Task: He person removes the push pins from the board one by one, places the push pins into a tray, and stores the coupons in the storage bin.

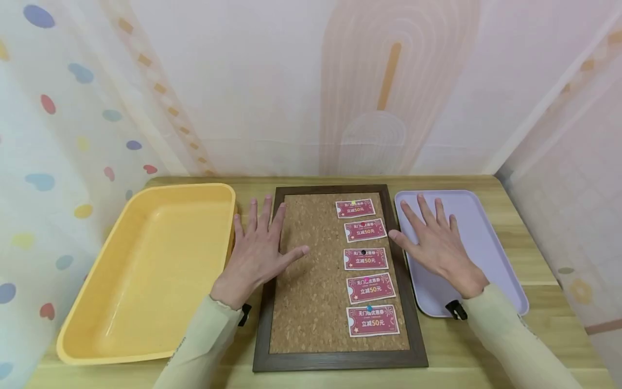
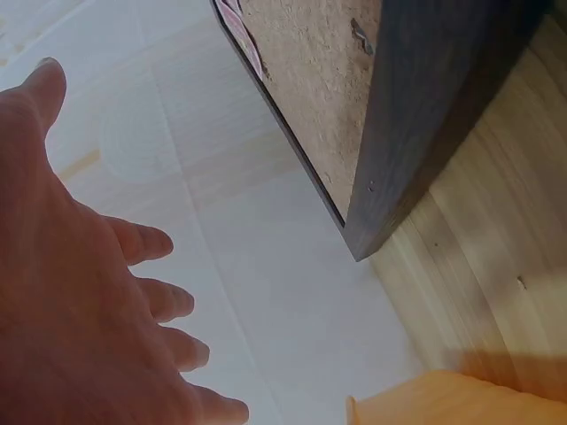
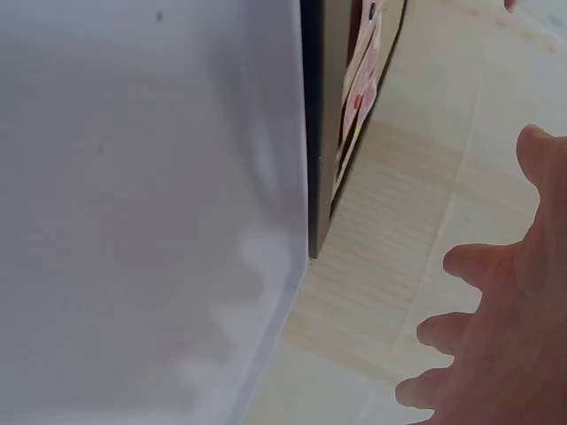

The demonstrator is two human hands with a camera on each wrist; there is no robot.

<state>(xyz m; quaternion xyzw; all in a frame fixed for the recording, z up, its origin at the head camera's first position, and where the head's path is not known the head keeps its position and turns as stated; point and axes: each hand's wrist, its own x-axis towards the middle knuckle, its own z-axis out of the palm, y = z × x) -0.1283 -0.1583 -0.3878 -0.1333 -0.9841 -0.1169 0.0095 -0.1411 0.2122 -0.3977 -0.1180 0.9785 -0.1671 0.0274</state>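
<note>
My left hand [image 1: 257, 248] is spread flat with its fingers apart, above the left edge of a cork board [image 1: 311, 292] in a dark wooden frame. My right hand [image 1: 432, 237] is spread likewise over a lilac tray [image 1: 478, 237], its thumb near the board's right edge. Neither hand holds anything; in the wrist views both are raised clear of the surfaces. Down the right side of the board runs a column of several red coupons [image 1: 373, 326], each with a small coloured pushpin [image 1: 369, 308] at its upper part. Bare cork shows on the left half.
A large yellow bin [image 1: 146, 354] stands left of the board, its visible inside bare. Everything rests on a wooden table [image 1: 539, 302]. Behind it hangs a patterned backdrop [image 1: 252, 108], with a dotted one on the left.
</note>
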